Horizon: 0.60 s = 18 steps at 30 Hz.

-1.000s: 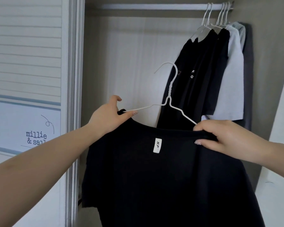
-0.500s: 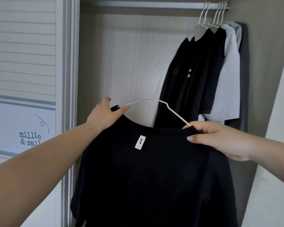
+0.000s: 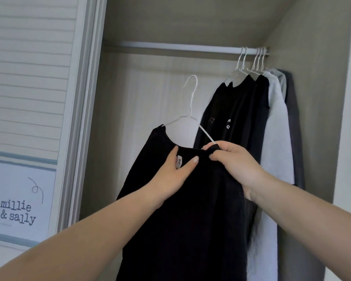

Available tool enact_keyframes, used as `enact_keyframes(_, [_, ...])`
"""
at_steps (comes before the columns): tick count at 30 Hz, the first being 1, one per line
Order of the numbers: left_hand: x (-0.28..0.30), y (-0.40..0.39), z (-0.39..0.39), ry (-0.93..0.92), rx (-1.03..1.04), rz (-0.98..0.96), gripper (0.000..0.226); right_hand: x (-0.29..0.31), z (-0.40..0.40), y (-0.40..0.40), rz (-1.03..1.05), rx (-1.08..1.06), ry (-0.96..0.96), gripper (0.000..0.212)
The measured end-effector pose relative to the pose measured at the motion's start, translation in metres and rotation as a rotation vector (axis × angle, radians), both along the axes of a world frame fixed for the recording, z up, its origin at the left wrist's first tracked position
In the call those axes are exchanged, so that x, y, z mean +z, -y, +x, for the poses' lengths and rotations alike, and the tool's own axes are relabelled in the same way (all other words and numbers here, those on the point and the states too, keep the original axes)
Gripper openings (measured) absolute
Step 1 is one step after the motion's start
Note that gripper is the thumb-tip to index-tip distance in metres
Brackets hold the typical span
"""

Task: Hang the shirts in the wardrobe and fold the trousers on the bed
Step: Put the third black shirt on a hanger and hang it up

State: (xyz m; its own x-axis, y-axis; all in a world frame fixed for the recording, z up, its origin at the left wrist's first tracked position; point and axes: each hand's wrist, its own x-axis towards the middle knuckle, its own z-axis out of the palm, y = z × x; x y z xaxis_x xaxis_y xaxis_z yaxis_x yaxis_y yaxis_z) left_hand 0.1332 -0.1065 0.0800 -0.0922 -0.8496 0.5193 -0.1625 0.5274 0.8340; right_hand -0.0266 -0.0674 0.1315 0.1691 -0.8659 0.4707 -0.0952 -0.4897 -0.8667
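Note:
A black shirt (image 3: 182,224) hangs on a white wire hanger (image 3: 190,110) held up in front of the open wardrobe, below the rail (image 3: 170,46). My right hand (image 3: 235,165) pinches the shirt's right shoulder together with the hanger's right arm. My left hand (image 3: 174,173) lies on the shirt just under the collar, thumb and fingers spread around the small white label (image 3: 179,162), partly covering it. The hanger's hook points up and left, free of the rail.
Several shirts hang at the rail's right end: black ones (image 3: 231,122), a white one (image 3: 276,138) and a grey one (image 3: 292,128). A white slatted door (image 3: 28,78) with a "millie & sally" sign (image 3: 18,211) stands left. The wardrobe's side wall (image 3: 312,98) is close on the right.
My left hand left the hanger's left end and moved to the collar by the label. The view tilted up, showing more of the rail. The shirt swung so its left shoulder points away.

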Motion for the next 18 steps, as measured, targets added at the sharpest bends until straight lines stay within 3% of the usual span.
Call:
enact_keyframes(12, [0.096, 0.064, -0.042, -0.121, -0.057, -0.114, 0.07, 0.101, 0.024, 0.099, -0.155, -0.096, 0.174, 0.031])
enact_keyframes(18, [0.149, 0.12, -0.066, -0.098, -0.037, -0.219, 0.064, 0.163, 0.007, 0.161, -0.258, -0.149, 0.234, 0.03])
